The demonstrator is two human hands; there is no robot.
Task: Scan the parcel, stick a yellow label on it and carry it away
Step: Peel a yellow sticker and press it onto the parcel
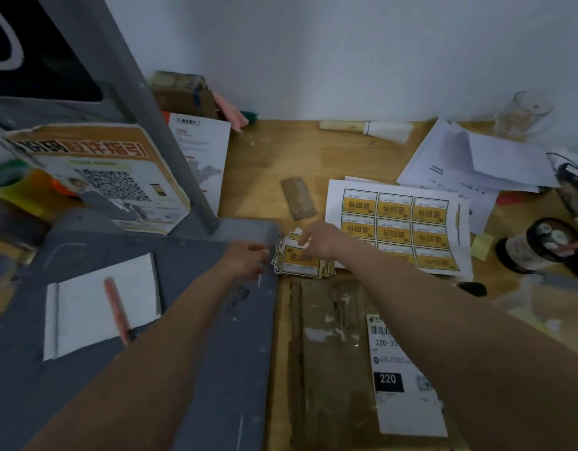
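Observation:
A flat brown cardboard parcel (330,362) lies on the wooden table near me, with a white shipping label (401,379) marked 220 on its right half. Beyond it sits a small stack of cut yellow labels (297,260). My right hand (320,240) reaches over that stack, fingertips touching the top labels. My left hand (245,260) rests beside the stack's left edge, fingers curled, on the grey scanner base (183,353). A full sheet of yellow labels (408,222) lies to the right of the stack.
The scanner's grey post (151,115) rises at left beside a QR-code sign (115,177). A white notepad with a pink pen (117,309) lies on the base. Loose papers (476,161), a glass (525,112), a dark jar (541,242) and a brown scrap (297,198) crowd the table.

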